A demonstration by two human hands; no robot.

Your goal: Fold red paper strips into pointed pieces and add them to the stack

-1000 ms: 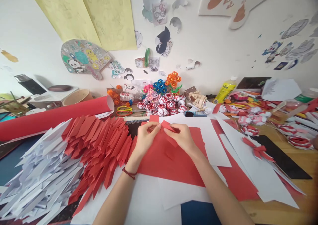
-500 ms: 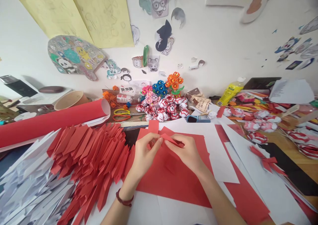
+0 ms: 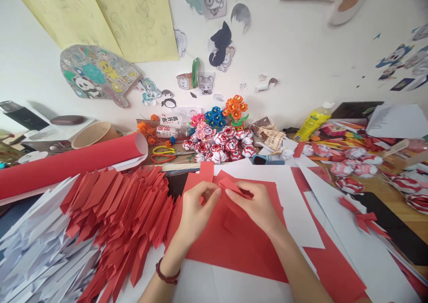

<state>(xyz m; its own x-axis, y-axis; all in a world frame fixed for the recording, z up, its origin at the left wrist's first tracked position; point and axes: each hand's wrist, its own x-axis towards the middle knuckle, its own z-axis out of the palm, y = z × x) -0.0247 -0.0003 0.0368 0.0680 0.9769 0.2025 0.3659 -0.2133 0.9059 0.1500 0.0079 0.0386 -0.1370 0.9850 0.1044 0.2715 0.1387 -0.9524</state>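
Over a stack of red paper sheets (image 3: pixel 240 251), a small folded red paper strip (image 3: pixel 230 184) is pinched between the thumb and fingers of my right hand (image 3: pixel 259 205). My left hand (image 3: pixel 197 207) has its thumb and forefinger closed at the strip's left end; its other fingers curl inward. Just beyond my left fingers, another flat red strip (image 3: pixel 206 171) lies at the top of the sheets. A heap of folded red paper pieces (image 3: pixel 113 205) spreads to the left of my left hand, beside folded white paper pieces (image 3: pixel 43 245).
A red corrugated roll (image 3: pixel 73 162) lies at the left. Red-and-white paper flowers (image 3: pixel 219 149), scissors (image 3: pixel 182 153) and a blue watch (image 3: pixel 267 160) sit at the back. White sheets (image 3: pixel 354 231), a yellow bottle (image 3: pixel 314 121) and a red bow-like paper piece (image 3: pixel 364 218) are at right.
My right fingers have shifted slightly on the strip, and the strip's upper face now shows a clearer fold. Both hands stay in nearly the same place; the view has shifted slightly.
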